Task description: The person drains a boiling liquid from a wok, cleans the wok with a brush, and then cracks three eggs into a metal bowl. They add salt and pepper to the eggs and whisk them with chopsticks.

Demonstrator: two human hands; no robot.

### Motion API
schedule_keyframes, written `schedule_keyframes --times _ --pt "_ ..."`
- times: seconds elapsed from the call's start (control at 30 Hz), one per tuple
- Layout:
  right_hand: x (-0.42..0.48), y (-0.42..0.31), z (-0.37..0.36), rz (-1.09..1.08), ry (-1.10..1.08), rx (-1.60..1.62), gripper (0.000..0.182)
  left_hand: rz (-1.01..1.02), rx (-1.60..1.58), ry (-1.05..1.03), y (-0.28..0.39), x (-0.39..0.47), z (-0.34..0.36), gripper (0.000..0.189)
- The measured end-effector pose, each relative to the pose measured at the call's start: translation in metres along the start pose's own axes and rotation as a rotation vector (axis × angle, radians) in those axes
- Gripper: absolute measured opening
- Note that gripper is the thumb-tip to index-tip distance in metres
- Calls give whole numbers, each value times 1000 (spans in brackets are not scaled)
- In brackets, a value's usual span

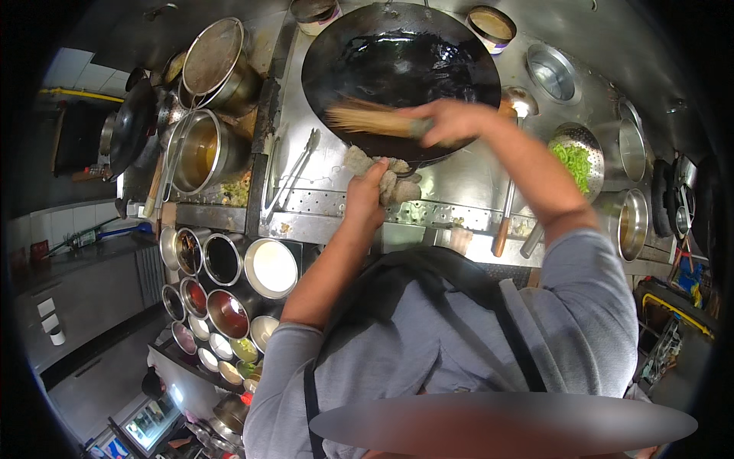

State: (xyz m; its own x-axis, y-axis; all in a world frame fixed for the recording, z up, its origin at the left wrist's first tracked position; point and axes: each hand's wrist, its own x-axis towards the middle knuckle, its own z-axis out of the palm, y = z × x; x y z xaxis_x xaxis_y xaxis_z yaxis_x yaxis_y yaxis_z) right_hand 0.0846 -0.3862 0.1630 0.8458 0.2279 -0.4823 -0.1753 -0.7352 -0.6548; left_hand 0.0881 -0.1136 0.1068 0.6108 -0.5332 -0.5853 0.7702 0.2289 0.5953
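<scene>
A large black wok [401, 63] with a wet, shiny inside sits on the steel range in front of me. My left hand [367, 192] grips a grey cloth [395, 186] bunched around the near rim, where a loop handle partly shows. In my right hand [453, 123] is a bamboo wok brush [367, 120], its bristles pointing left over the wok's near inner wall. Motion blurs the brush and the hand. Whether the bristles touch the metal I cannot tell.
To the right lie a ladle [504, 215] and a perforated strainer [596, 152] holding chopped green vegetable [573, 163]. Tongs [295, 169] rest left of the wok. Further left stand a pot of amber liquid [200, 152] and several containers of sauces and seasonings, including a white-filled one [272, 268].
</scene>
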Motion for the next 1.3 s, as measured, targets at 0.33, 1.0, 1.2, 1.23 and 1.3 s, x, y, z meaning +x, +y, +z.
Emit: schedule_keyframes --times 0.33,1.0,1.2,1.23,1.3 --pt "100 67 -6 744 832 28 88 -42 -1 0 5 1 15 32" --pt "-123 31 140 322 1525 159 87 183 1154 -132 -70 -23 -92 69" --pt "-148 12 339 555 1257 -170 91 154 1625 -424 -92 -34 -100 56" --pt "-149 10 343 597 1191 -31 91 270 1709 -441 -90 -39 -97 58" --pt "-148 5 342 670 1053 245 92 517 1863 -474 -85 -52 -91 61"
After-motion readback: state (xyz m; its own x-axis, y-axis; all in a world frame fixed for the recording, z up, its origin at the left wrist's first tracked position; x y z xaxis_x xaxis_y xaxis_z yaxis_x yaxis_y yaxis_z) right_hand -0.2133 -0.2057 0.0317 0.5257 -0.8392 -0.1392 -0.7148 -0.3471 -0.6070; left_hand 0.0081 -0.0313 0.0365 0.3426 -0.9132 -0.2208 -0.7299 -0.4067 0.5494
